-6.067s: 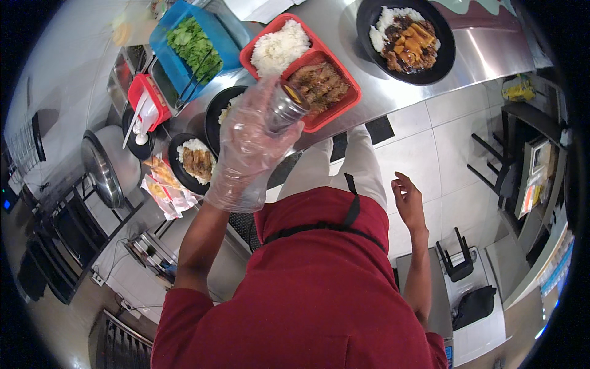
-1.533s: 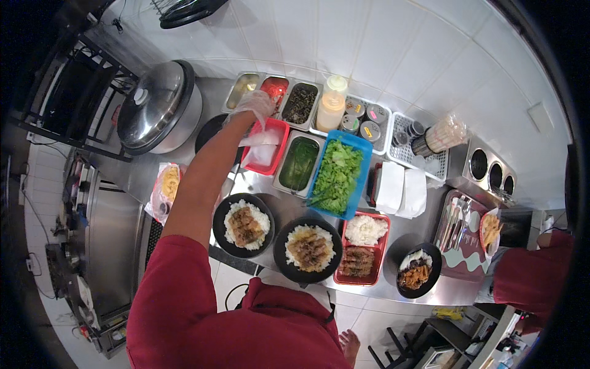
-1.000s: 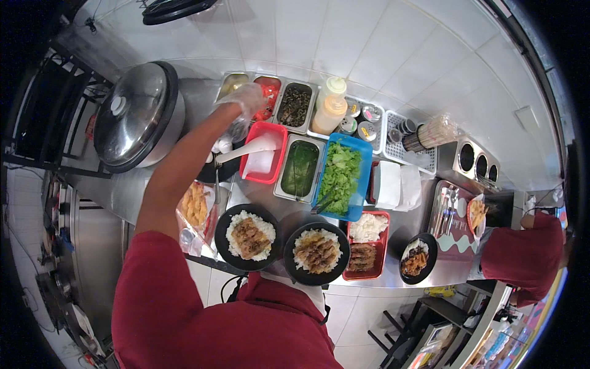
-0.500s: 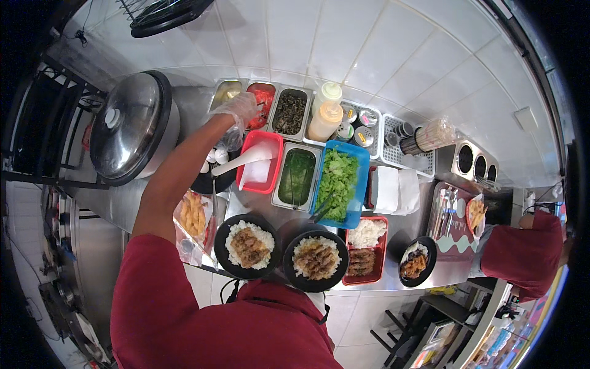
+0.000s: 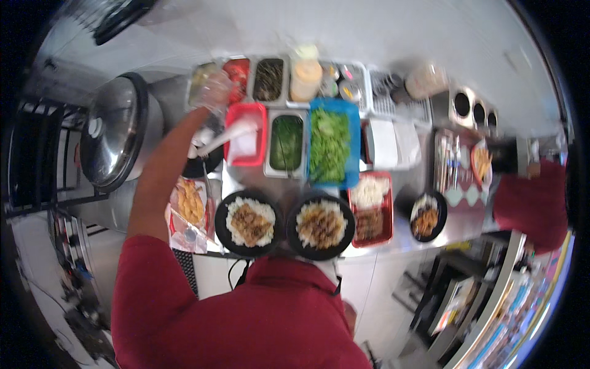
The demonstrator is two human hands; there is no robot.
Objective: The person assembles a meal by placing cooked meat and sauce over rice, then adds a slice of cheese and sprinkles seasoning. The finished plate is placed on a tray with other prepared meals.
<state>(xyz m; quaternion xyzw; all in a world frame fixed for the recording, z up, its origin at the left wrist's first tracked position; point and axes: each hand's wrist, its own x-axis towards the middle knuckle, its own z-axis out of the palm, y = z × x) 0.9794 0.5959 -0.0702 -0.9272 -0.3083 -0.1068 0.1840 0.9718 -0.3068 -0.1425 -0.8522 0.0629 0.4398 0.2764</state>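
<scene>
My left hand [image 5: 215, 90], in a clear plastic glove, reaches over the front of two steel pans at the back left. One is a pan of pale yellowish food [image 5: 200, 76], the other a pan of red shredded food [image 5: 236, 72]. Motion blur smears its fingers, so their grip and anything in them cannot be made out. My right hand is out of view. Close to my body stand two black bowls, the left bowl of rice and meat [image 5: 251, 222] and the right bowl of rice and meat [image 5: 321, 225].
A large lidded pot [image 5: 114, 132] stands left of my arm. A red basket with a white rice scoop [image 5: 227, 136], a pan of green food [image 5: 286, 142] and a blue tub of lettuce [image 5: 332, 144] fill the middle. Another person in a red shirt [image 5: 531, 209] is at right.
The whole view has shifted and blurred, with the pans now higher and further left in the picture. My left hand stays by the same two back-left pans.
</scene>
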